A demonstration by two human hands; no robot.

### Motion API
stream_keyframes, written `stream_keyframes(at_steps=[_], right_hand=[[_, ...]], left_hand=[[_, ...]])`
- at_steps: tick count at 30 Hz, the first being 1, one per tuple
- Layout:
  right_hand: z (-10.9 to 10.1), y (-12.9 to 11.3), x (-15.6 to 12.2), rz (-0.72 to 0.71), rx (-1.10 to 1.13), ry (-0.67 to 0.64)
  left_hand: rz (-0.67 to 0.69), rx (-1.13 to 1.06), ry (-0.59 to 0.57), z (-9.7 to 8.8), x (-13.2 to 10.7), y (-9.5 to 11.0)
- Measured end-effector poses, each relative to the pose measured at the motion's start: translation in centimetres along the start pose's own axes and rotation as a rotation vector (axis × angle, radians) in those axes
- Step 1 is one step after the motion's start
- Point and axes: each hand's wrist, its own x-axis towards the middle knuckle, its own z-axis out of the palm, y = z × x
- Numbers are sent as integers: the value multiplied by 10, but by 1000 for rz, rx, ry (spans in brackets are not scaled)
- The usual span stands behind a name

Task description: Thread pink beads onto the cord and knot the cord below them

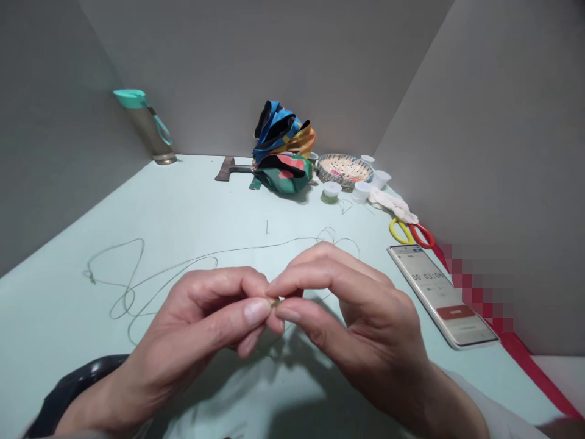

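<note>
Grip, left: the left hand pinches a small green piece between thumb and fingertips.
Grip, right: the right hand curves in with thumb and fingertips narrowly spaced at the same piece — I cannot tell whether they hold it too.
Green piece: between the two sets of fingertips, above the table, mostly hidden.
Thread: thin, looping across the table behind and left of the hands; whether it joins the piece I cannot tell.
Phone: on the table beyond the right forearm, a timer lit on its screen.
Yellow handle and red handle: side by side just behind the phone, near a white cloth.
Back of table: shallow basket, lidded tub and colourful folded umbrella — bottle well to their left, by the wall.
</note>
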Motion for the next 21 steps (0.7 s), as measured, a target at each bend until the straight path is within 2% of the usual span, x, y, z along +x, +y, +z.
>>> stream_keyframes(at_steps=[6,12,15,18,21], right_hand=[[-2,2,2,10,29,-15],[-3,3,4,-21,15,-34],[2,7,3,-21,-45,-32],[5,5,9,95,4,13],[-12,-15,25,240,306,101]], left_hand=[[8,-78,-32,0,4,-1],[70,24,-56,-5,7,-3],[58,10,-35,-6,12,-4],[52,-4,-24,-9,17,0],[128,79,15,-19,16,13]])
